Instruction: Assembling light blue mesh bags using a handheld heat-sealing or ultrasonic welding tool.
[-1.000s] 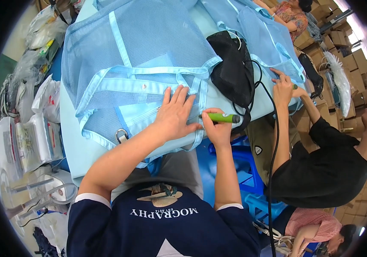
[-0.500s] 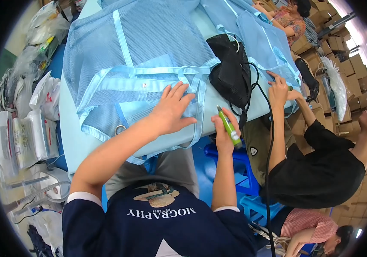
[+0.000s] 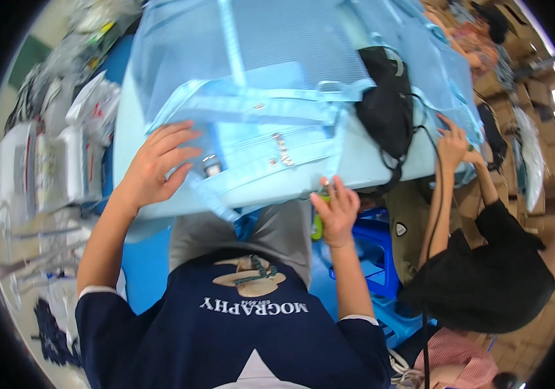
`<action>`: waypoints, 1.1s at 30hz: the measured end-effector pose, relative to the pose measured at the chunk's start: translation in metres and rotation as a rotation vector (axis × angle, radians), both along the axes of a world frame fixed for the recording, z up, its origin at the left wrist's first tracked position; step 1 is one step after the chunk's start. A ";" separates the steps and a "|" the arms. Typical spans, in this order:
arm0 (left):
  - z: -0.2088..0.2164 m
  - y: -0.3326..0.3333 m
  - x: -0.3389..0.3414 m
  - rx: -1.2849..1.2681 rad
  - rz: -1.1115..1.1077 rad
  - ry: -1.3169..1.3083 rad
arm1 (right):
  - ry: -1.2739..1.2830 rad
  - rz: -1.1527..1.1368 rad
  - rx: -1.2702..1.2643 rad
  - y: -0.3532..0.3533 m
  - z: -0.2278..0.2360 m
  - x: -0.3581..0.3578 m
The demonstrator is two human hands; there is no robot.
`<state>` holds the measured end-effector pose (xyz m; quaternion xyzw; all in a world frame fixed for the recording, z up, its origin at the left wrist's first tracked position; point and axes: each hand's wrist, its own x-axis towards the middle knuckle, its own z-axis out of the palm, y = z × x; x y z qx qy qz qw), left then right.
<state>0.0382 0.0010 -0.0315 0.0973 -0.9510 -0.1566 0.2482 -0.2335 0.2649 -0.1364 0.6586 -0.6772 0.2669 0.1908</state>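
Note:
A light blue mesh bag [image 3: 180, 45] with pale blue fabric straps lies spread on the table [image 3: 129, 162]. My left hand [image 3: 164, 162] is at the bag's near left corner, fingers spread and thumb apart, the fingertips on or just over its edge. Beside those fingers a small metal ring or buckle [image 3: 212, 166] shows on the fabric. My right hand [image 3: 337, 211] is at the table's near edge, closed around a green pen-shaped tool [image 3: 317, 227], partly hidden by the fingers. A shiny, blurred strip [image 3: 282, 150] lies across the near straps.
A black mesh pouch [image 3: 384, 107] with cords lies right of the bag. At the right, a co-worker in a black shirt [image 3: 491, 272] handles more blue mesh. A blue stool [image 3: 374, 253] stands below the table. Plastic-wrapped packages [image 3: 83, 162] line the left; cartons [image 3: 549, 129] fill the far right.
My left hand has moved left from the bag's middle to its near left corner. The near straps have shifted, and the right hand with the green tool has dropped slightly. The whole view has turned.

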 end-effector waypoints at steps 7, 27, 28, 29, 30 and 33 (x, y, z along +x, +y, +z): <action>0.004 -0.013 0.030 0.076 0.016 -0.023 | -0.223 0.077 -0.117 -0.018 0.022 -0.016; -0.023 0.005 0.044 -0.004 -0.022 -0.010 | -0.443 0.280 0.024 -0.063 0.087 0.042; -0.024 0.015 0.044 -0.036 0.018 0.011 | -0.550 0.346 0.041 -0.073 0.086 0.051; -0.025 0.024 0.045 -0.032 0.042 0.047 | -0.537 0.384 0.062 -0.082 0.087 0.060; -0.027 0.034 0.047 -0.031 0.062 0.052 | -0.526 0.439 0.087 -0.093 0.086 0.069; -0.038 0.058 0.045 0.055 0.273 0.198 | -0.766 0.510 0.122 -0.114 0.072 0.091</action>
